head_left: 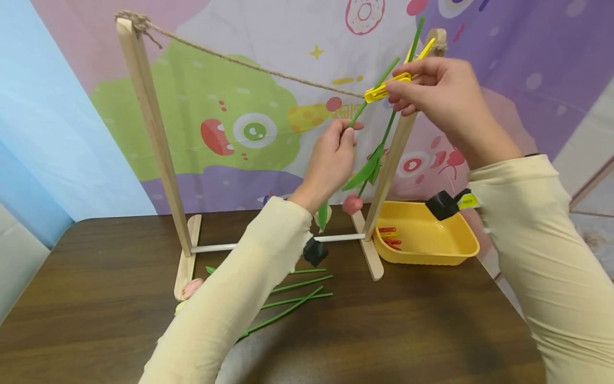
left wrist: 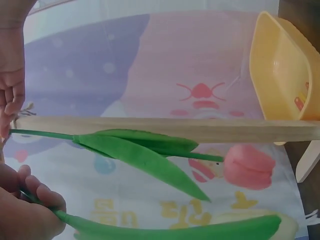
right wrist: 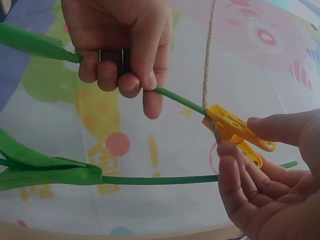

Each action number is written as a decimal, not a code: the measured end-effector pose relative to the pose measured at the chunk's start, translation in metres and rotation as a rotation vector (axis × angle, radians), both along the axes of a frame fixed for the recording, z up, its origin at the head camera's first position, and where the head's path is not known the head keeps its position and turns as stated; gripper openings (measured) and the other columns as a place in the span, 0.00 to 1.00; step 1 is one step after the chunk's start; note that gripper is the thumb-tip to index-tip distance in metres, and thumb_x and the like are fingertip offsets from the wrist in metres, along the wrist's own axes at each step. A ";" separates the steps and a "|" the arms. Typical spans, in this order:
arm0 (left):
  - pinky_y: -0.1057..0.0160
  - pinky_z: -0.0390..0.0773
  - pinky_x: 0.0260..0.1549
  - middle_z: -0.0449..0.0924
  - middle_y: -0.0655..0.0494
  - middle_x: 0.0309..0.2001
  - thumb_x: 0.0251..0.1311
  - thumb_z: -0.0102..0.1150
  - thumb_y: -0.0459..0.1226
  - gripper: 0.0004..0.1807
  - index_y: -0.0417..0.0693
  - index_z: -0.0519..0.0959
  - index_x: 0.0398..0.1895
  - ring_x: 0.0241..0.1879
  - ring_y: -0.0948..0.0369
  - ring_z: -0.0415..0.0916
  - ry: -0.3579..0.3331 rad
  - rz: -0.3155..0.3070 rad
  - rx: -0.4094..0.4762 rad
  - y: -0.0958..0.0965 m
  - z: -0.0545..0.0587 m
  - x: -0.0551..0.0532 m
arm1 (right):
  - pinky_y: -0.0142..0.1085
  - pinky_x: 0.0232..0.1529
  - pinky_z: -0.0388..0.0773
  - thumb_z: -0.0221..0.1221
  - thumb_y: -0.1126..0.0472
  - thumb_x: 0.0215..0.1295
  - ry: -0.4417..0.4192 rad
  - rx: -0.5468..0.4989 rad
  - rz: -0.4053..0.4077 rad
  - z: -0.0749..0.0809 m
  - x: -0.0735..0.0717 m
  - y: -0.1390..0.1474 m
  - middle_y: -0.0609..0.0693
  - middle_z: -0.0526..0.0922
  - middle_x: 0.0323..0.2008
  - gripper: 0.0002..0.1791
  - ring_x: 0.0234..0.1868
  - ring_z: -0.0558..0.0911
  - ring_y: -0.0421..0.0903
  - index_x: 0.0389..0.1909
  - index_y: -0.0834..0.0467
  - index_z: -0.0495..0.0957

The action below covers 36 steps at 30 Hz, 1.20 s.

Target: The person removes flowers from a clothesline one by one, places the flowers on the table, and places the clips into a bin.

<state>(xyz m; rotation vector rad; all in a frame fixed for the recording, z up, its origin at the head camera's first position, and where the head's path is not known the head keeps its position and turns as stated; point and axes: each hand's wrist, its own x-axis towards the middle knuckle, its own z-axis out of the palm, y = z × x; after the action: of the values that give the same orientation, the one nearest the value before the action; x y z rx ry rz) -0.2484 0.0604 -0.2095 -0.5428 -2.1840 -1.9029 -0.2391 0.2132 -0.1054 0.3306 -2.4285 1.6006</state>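
Note:
My left hand (head_left: 334, 152) grips the green stem of an artificial white tulip (left wrist: 290, 225), its bloom hanging down and partly behind the sleeve in the head view. Thumb and fingers of my right hand (head_left: 448, 90) pinch a yellow clothespin (head_left: 379, 93) whose front end is at the twine (head_left: 249, 66). The tulip's stem meets the twine at that end, clearest in the right wrist view. Close beside it a pink tulip (head_left: 353, 204) hangs bloom down, its stem passing behind my right fingers. Another yellow clothespin (head_left: 426, 49) shows above that hand.
Twine runs between two wooden posts (head_left: 153, 133) joined low by a white rod (head_left: 342, 238). At the right stands a yellow basin (head_left: 431, 258) with several red and yellow clothespins (head_left: 390, 241). More tulip stems (head_left: 302, 284) lie on the brown table (head_left: 422, 320), partly under my left sleeve.

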 end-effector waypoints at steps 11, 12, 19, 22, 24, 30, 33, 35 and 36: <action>0.64 0.66 0.51 0.66 0.54 0.31 0.74 0.30 0.42 0.19 0.44 0.72 0.52 0.47 0.59 0.68 0.003 0.015 -0.092 -0.001 0.004 0.000 | 0.30 0.30 0.80 0.69 0.64 0.50 -0.038 -0.323 0.114 -0.005 0.000 0.000 0.53 0.85 0.26 0.12 0.25 0.84 0.44 0.35 0.64 0.81; 0.64 0.66 0.51 0.67 0.53 0.32 0.74 0.30 0.42 0.19 0.44 0.72 0.52 0.48 0.59 0.68 0.006 0.012 -0.092 -0.001 0.003 0.000 | 0.30 0.31 0.80 0.69 0.64 0.50 -0.044 -0.343 0.119 -0.006 0.000 0.001 0.53 0.85 0.27 0.12 0.25 0.84 0.45 0.35 0.64 0.81; 0.65 0.67 0.48 0.75 0.50 0.49 0.74 0.31 0.42 0.18 0.44 0.72 0.49 0.44 0.60 0.68 0.012 -0.002 -0.101 0.000 0.003 0.000 | 0.29 0.32 0.80 0.70 0.62 0.49 -0.042 -0.366 0.119 -0.009 0.001 0.002 0.53 0.85 0.27 0.14 0.26 0.84 0.45 0.35 0.65 0.81; 0.66 0.67 0.42 0.73 0.51 0.41 0.74 0.31 0.42 0.18 0.44 0.71 0.48 0.37 0.60 0.67 0.009 0.001 -0.116 0.000 0.005 0.001 | 0.29 0.30 0.80 0.69 0.61 0.50 -0.003 -0.328 0.109 -0.010 0.002 0.002 0.52 0.85 0.25 0.13 0.24 0.82 0.44 0.34 0.64 0.80; 0.67 0.66 0.38 0.69 0.52 0.35 0.74 0.31 0.43 0.18 0.44 0.71 0.47 0.33 0.60 0.64 0.009 0.002 -0.121 0.000 0.005 0.001 | 0.28 0.30 0.79 0.69 0.61 0.50 0.011 -0.313 0.098 -0.011 0.003 0.002 0.52 0.84 0.24 0.13 0.24 0.82 0.43 0.34 0.64 0.80; 0.67 0.66 0.37 0.67 0.53 0.33 0.74 0.30 0.42 0.18 0.42 0.71 0.46 0.32 0.60 0.65 0.026 0.028 -0.139 -0.003 0.006 0.000 | 0.28 0.29 0.79 0.69 0.61 0.50 0.073 -0.307 0.090 -0.014 0.005 0.001 0.51 0.84 0.23 0.13 0.23 0.82 0.43 0.33 0.64 0.80; 0.66 0.67 0.36 0.67 0.52 0.33 0.74 0.31 0.41 0.17 0.41 0.70 0.46 0.32 0.59 0.65 0.031 0.052 -0.150 -0.006 0.005 0.001 | 0.28 0.29 0.78 0.68 0.62 0.50 0.125 -0.332 0.084 -0.014 0.005 0.001 0.51 0.84 0.23 0.11 0.23 0.81 0.43 0.32 0.64 0.81; 0.66 0.67 0.36 0.68 0.52 0.33 0.74 0.31 0.41 0.17 0.40 0.70 0.45 0.32 0.59 0.65 0.036 0.070 -0.170 -0.009 0.005 0.002 | 0.28 0.29 0.78 0.68 0.62 0.51 0.156 -0.365 0.080 -0.014 0.006 0.001 0.52 0.84 0.23 0.11 0.23 0.81 0.43 0.32 0.65 0.81; 0.65 0.67 0.36 0.68 0.51 0.34 0.74 0.31 0.41 0.17 0.40 0.70 0.45 0.32 0.59 0.65 0.039 0.078 -0.182 -0.011 0.005 0.003 | 0.28 0.30 0.78 0.68 0.63 0.51 0.168 -0.385 0.080 -0.014 0.007 0.002 0.52 0.84 0.23 0.11 0.23 0.80 0.43 0.32 0.65 0.80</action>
<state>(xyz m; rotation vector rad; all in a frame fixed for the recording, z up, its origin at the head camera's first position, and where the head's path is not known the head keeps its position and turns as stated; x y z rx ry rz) -0.2452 0.0491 -0.2049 -0.5123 -2.3315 -1.6512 -0.2324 0.2154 -0.1194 0.4745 -1.9537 1.9396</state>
